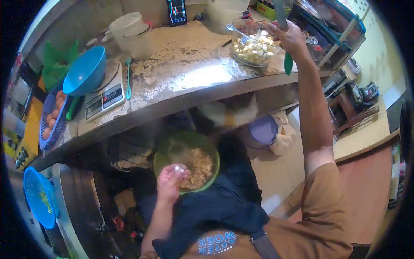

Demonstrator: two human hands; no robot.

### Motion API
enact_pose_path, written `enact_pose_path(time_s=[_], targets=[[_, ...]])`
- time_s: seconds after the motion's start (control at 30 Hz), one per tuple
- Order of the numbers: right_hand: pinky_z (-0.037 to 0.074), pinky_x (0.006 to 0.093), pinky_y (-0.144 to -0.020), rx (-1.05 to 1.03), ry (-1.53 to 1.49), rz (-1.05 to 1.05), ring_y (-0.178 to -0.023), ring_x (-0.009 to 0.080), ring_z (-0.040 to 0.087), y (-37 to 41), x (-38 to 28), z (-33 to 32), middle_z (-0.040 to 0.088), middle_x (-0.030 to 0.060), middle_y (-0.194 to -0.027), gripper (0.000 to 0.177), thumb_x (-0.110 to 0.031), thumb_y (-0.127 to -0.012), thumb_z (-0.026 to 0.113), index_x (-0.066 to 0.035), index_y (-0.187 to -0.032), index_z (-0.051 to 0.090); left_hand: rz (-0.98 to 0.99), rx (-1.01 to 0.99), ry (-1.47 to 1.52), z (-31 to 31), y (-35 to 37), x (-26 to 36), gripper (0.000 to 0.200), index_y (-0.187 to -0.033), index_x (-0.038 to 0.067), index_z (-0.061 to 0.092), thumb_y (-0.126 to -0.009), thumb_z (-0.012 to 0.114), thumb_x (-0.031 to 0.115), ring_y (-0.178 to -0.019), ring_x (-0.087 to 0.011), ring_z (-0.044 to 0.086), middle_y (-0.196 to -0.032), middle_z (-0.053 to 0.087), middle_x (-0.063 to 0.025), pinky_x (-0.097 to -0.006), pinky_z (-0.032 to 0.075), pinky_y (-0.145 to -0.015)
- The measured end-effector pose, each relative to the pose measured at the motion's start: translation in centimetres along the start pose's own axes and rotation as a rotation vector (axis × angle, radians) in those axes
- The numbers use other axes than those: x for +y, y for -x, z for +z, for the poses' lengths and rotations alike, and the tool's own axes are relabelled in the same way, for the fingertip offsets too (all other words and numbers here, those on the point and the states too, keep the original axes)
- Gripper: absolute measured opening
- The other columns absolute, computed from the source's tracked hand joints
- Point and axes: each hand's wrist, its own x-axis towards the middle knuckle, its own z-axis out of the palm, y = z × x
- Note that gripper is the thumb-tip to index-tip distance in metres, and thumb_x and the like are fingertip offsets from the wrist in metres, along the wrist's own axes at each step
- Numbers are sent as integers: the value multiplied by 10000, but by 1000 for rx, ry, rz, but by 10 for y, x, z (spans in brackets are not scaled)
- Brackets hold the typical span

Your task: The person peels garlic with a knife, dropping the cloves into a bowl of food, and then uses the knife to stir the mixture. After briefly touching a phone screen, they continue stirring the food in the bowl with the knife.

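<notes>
My left hand (169, 181) is closed on a small whitish, shiny piece (179, 168) over the near left rim of a green bowl (161, 151). Brown, crumbly scraps (200, 166) lie in that bowl, down at my lap. Up at the right, my right hand (291, 36) grips a knife with a green handle (288, 63), its blade (280, 15) pointing up. Just left of it, a clear glass bowl (255, 62) full of peeled whitish cloves (258, 47) stands at the counter's edge.
On the counter (172, 56) are a digital scale (105, 102), a tilted blue bowl (86, 71), a teal spoon (128, 80), a plastic tub (131, 36), a phone (176, 12) and a basket of eggs (51, 118). A blue basket (41, 198) stands lower left; a purple bucket (263, 131) is below.
</notes>
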Motion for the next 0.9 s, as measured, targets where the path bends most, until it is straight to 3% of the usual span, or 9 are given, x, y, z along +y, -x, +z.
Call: enact_pose_path(time_s=[0.1, 0.13, 0.2, 0.27, 0.33, 0.43, 0.5, 0.7, 0.9], targets=[[398, 238, -471, 81, -39, -85, -596, 90, 537, 21, 0, -8, 615, 66, -915, 507, -490, -859, 592, -29, -1064, 541, 46, 13, -1, 1, -1, -1, 264, -1054, 52, 519, -831, 661, 61, -852, -204, 626, -996, 624, -122, -304, 524, -696], [405, 242, -467, 11, -139, 85, -611, 95, 547, 33, -4, -13, 602, 75, -1006, 584, -552, -881, 511, -29, -1138, 476, 47, 19, -1, 0, -1, -1, 264, -1054, 52, 519, -831, 661, 61, -852, -204, 626, -996, 624, -122, -304, 524, -696], [417, 238, -481, -84, -226, 52, -640, 104, 560, 84, -22, -9, 593, 75, -1025, 586, -538, -908, 469, -29, -1192, 413, 57, 90, -91, -2, -3, -1, 273, -1058, 55, 517, -826, 661, 46, -850, -181, 610, -988, 607, -91, -289, 507, -678], [468, 284, -558, -299, -315, -128, -623, 153, 580, 124, 6, 20, 562, 118, -909, 406, -352, -984, 380, 1, -1185, 373, 57, 77, -112, -4, -7, -3, 280, -1061, 58, 516, -823, 661, 36, -849, -171, 603, -984, 601, -79, -282, 498, -679], [490, 332, -607, -472, -513, 158, -681, 170, 599, 181, -20, 56, 561, 112, -885, 259, -234, -966, 428, -28, -1123, 417, 55, 65, -135, -3, -10, -3, 287, -1065, 61, 515, -819, 660, 27, -848, -162, 597, -979, 595, -66, -275, 489, -681], [473, 289, -618, -632, -509, 131, -699, 120, 553, 250, -22, 113, 566, 70, -801, 162, -167, -917, 536, -14, -940, 488, 47, 33, -131, 5, -13, -5, 293, -1059, 63, 520, -808, 660, 5, -839, -155, 595, -983, 599, -65, -268, 490, -696], [459, 264, -594, -545, -677, 109, -689, 81, 526, 291, -22, 148, 550, 27, -764, 159, -159, -910, 556, -3, -911, 525, 86, 20, -83, 12, -13, -7, 280, -1031, 59, 534, -794, 664, -18, -836, -150, 591, -978, 610, -66, -266, 492, -701], [472, 231, -598, -802, -797, 434, -730, 46, 555, 321, -58, 156, 608, 10, -810, 155, -112, -900, 570, 12, -994, 578, 193, 36, -80, 15, -13, -22, 327, -978, 63, 546, -726, 743, -3, -824, -153, 605, -942, 628, -62, -272, 505, -731], [505, 332, -689, -676, -616, 307, -774, 187, 638, 341, -36, 180, 659, 139, -854, 237, -163, -868, 597, 35, -1000, 587, 187, 32, -39, 19, -9, -29, 270, -942, 52, 532, -752, 702, -36, -840, -166, 617, -933, 627, -88, -298, 529, -727]])
